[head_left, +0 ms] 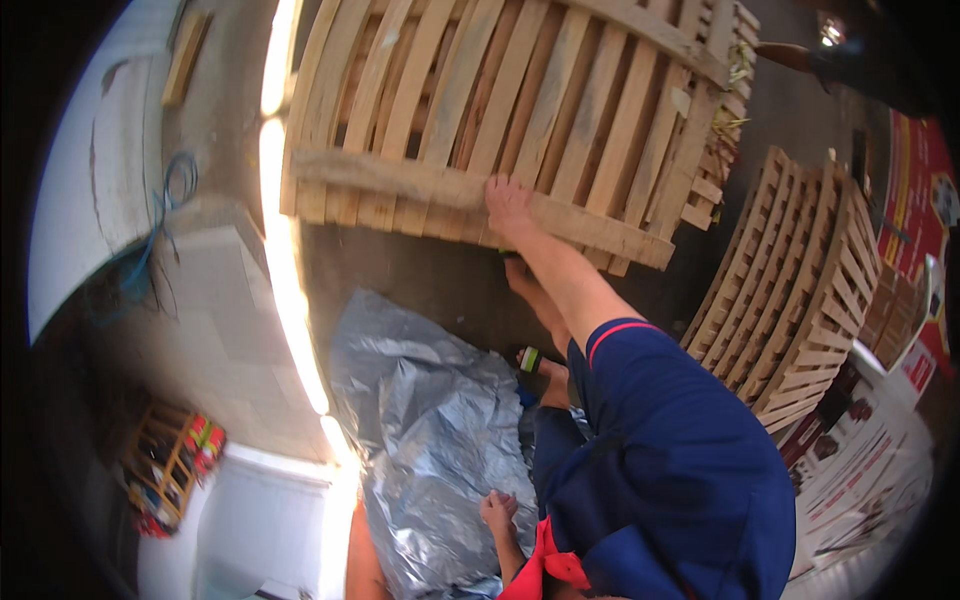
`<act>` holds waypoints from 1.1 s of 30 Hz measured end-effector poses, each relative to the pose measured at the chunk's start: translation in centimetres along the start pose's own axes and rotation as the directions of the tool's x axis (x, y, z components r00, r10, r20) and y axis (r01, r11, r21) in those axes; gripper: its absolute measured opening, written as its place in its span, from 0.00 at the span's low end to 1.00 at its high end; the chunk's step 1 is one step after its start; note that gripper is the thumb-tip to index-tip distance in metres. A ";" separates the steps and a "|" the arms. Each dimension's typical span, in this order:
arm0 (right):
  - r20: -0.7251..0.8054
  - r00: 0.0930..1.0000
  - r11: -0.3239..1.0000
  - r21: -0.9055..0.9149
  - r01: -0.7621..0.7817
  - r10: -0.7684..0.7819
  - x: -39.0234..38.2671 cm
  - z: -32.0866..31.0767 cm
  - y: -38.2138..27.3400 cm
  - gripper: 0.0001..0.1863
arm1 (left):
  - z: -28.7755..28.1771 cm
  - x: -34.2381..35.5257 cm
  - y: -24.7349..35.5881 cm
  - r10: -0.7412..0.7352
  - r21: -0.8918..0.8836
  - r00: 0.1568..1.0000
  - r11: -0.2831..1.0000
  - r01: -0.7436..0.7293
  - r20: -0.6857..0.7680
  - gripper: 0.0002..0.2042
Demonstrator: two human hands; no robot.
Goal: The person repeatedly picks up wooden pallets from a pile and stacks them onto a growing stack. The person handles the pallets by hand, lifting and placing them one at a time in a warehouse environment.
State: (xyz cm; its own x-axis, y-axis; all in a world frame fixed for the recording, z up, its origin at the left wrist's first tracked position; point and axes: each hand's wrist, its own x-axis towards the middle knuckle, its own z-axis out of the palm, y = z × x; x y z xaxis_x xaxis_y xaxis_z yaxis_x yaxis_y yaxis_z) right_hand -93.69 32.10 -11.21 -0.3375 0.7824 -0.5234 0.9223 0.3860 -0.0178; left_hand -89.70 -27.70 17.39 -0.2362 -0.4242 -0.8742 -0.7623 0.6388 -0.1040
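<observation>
My right hand (512,207) is wrapped over the near edge board of a wooden pallet (465,188), its fingers lying across the top. The pallet has many pale slats and is raised above the floor, with more slatted wood showing beneath it. My left hand (499,509) is lower down, close to my body, with its fingers curled. Whether anything is in it cannot be made out. Below that hand spreads a crumpled silver plastic sheet (430,430) on the floor. One sandalled foot (530,360) stands by the sheet's right edge.
More slatted pallets (770,290) stand to the right. Printed cardboard (850,460) lies behind them. A bright strip of light (290,260) runs along the left. Beyond it are blue cord (180,180), a wood block (186,58) and a wooden crate (160,460) with red items.
</observation>
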 end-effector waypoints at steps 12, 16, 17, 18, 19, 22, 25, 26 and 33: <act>-0.121 0.992 0.998 0.041 -0.037 0.042 -0.7 -9.6 2.0 0.25 | 12.3 11.9 43.3 0.522 -0.256 0.766 0.852 -0.456 0.375 0.39; -0.097 0.995 0.998 0.063 -0.006 0.013 -0.1 -15.6 2.6 0.29 | 21.3 10.8 61.0 0.590 -0.419 0.658 0.804 -0.422 0.468 0.59; -0.024 1.000 0.997 0.081 -0.017 0.019 -0.4 -17.0 2.6 0.31 | 23.0 10.0 64.5 0.574 -0.436 0.675 0.811 -0.390 0.464 0.61; -0.026 1.000 1.000 0.011 -0.011 0.011 -0.9 -18.4 3.0 0.30 | 24.7 9.1 67.3 0.556 -0.451 0.692 0.818 -0.357 0.461 0.63; -0.032 0.999 1.000 0.017 0.007 -0.007 -1.6 -19.5 3.1 0.29 | 25.7 8.1 69.8 0.540 -0.491 0.726 0.812 -0.315 0.426 0.64; -0.055 0.998 1.000 -0.001 0.017 -0.017 -3.4 -22.3 4.4 0.26 | 27.8 5.4 74.9 0.530 -0.568 0.801 0.764 -0.307 0.280 0.56; -0.051 0.996 0.998 0.004 0.068 -0.068 -5.1 -23.4 6.0 0.23 | 28.0 5.9 75.7 0.745 -0.595 0.502 0.660 -0.458 0.440 0.48; -0.035 0.994 0.995 0.009 0.100 -0.100 -5.8 -23.4 6.4 0.21 | 27.8 6.8 75.5 0.733 -0.647 0.565 0.646 -0.405 0.378 0.42; -0.010 0.991 0.991 -0.012 0.130 -0.131 -15.6 -24.5 9.5 0.17 | 20.7 15.6 72.0 0.772 -0.547 0.562 0.621 -0.561 0.299 0.44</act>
State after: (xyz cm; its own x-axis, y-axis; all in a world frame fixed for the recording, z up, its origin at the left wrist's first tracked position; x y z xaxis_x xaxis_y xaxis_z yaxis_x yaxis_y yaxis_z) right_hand -84.26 35.51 17.68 -0.4570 0.7304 -0.5076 0.8682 0.4904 -0.0761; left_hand -135.78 24.98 -13.61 -0.5408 0.4463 -0.7130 -0.6704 0.2833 0.6858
